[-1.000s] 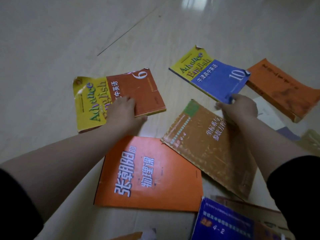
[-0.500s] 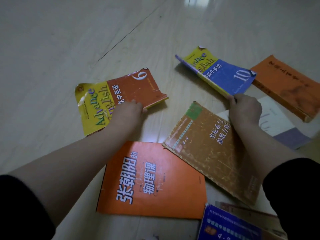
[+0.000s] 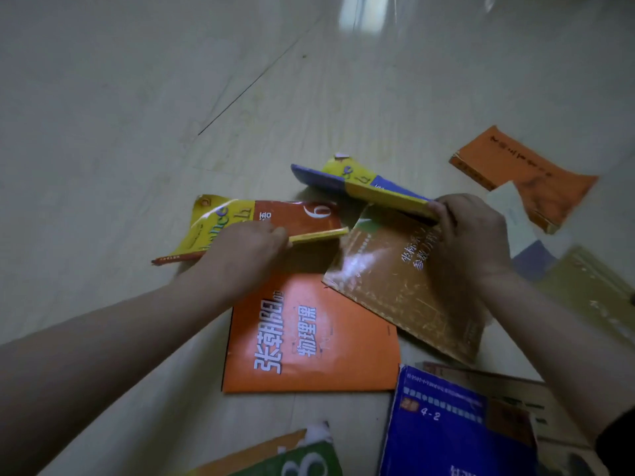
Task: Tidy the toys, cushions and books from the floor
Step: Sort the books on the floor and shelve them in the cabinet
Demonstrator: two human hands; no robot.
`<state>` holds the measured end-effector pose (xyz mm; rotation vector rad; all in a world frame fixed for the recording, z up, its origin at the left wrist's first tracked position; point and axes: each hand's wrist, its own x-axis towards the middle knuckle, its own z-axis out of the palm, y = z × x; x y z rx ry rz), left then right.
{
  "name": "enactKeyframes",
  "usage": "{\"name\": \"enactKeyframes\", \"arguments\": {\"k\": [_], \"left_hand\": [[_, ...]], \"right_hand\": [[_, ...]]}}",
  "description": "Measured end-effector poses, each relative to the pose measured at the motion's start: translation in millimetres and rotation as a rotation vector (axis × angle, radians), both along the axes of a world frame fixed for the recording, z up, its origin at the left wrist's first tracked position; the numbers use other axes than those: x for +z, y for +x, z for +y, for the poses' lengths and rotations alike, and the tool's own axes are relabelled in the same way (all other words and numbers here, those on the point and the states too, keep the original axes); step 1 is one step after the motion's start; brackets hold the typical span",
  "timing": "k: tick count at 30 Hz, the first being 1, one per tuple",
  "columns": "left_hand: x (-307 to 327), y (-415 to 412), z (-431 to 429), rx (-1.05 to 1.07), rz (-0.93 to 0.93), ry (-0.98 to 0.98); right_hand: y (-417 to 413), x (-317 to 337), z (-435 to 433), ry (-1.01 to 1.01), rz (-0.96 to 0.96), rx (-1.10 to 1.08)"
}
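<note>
As both bare forearms are reaching forward over the pale floor, the left hand is gripping the near edge of the yellow-and-red English textbook marked 6, fingers curled round that edge. This book is sitting tilted, with its held edge raised and its far left corner low by the floor. The right hand is pinching the near corner of the yellow-and-blue English textbook, which is hanging tilted and clear of the floor, just above the far corner of the brown mottled book. That brown mottled book is lying flat between the two forearms, with its left corner resting over the upper right part of the orange book with white lettering, which is lying flat just below the left hand. A blue book marked 4-2 is lying at the lower right, meeting the near right corner of the orange book with white lettering and covering part of a brown-covered book. A green-and-orange book is showing at the bottom edge. Beyond the right hand, an orange book with dark lettering is lying on the floor, a white-and-purple book is lying beside it, partly hidden by the right hand, and a tan book is appearing blurred at the right edge.
</note>
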<state>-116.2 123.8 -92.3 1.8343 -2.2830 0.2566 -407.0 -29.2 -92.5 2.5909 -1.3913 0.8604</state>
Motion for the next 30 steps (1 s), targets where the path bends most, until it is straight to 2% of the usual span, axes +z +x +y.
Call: {"name": "enactKeyframes", "arguments": {"k": [3, 9, 15, 17, 19, 22, 23, 25, 27, 30], "left_hand": [[6.4, -8.2, 27.6, -0.065, -0.060, -0.024], [15.4, -32.3, 94.3, -0.211, -0.035, -0.072], [21.9, -54.1, 169.4, -0.334, 0.063, -0.116], [14.8, -73.3, 199.7, -0.410, 0.057, -0.015], [5.3, -90.1, 232.1, -0.483, 0.038, 0.090], [0.5, -106.5, 260.4, -0.499, 0.000, 0.225], [-2.1, -110.4, 267.5, -0.468, 0.014, 0.271], [-7.7, -113.0, 272.5, -0.387, 0.130, 0.377], [-9.5, -107.4, 268.8, -0.315, 0.199, 0.349], [-14.2, -88.5, 260.3, -0.174, 0.319, 0.313]], "right_hand": [[-2.7, 14.2, 35.4, 0.065, 0.001, -0.011], [2.4, 45.5, 118.3, 0.198, -0.010, 0.017], [-9.2, 72.2, 228.5, 0.379, -0.143, -0.107], [-11.8, 82.2, 269.3, 0.461, -0.188, -0.199], [-18.2, 85.3, 304.9, 0.622, -0.353, -0.304], [-36.7, 75.4, 327.8, 0.920, -0.866, -0.435], [-42.9, 68.4, 334.6, 0.970, -0.951, -0.492], [-53.7, 48.2, 341.0, 0.993, -1.038, -0.648], [-61.6, 28.7, 342.7, 1.019, -1.090, -0.743], [-70.3, 8.7, 334.0, 1.361, -1.252, -0.692]]}}
